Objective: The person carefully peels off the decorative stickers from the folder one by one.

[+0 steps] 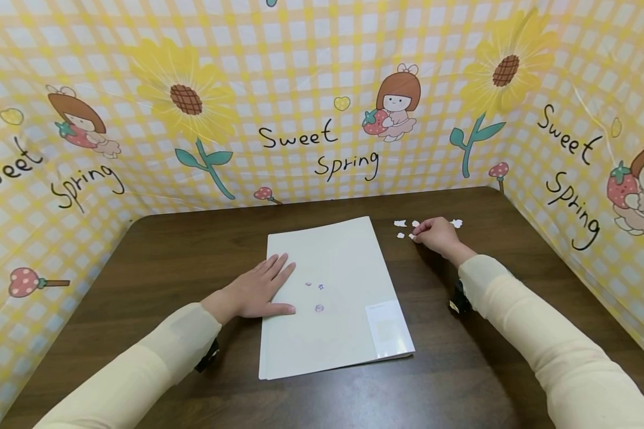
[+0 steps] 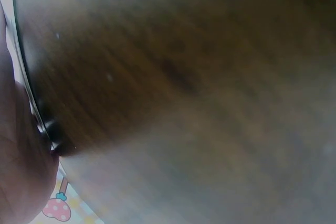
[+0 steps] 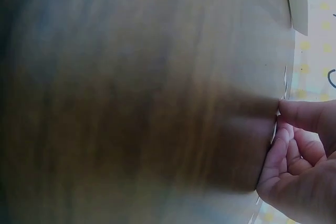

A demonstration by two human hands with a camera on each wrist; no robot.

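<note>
A white booklet [image 1: 333, 256] lies on the brown table, with a few small purple figures [image 1: 319, 308] near its middle and a paler label at its lower right corner. My left hand [image 1: 254, 292] rests with spread fingers on the booklet's left edge. To the right of the booklet, my right hand [image 1: 436, 235] is down at the tabletop among several small white paper cut-outs [image 1: 401, 223]. Its thumb and fingertips pinch one small cut-out [image 1: 412, 237]. In the right wrist view its fingers [image 3: 273, 158] are curled against the table, and the piece is mostly hidden.
Another white cut-out [image 1: 457, 223] lies just right of the right hand. The wooden table [image 1: 193, 238] is bordered by a yellow checked cloth [image 1: 300, 173] at the back and both sides. A dark wrist device [image 1: 459, 298] hangs under each sleeve.
</note>
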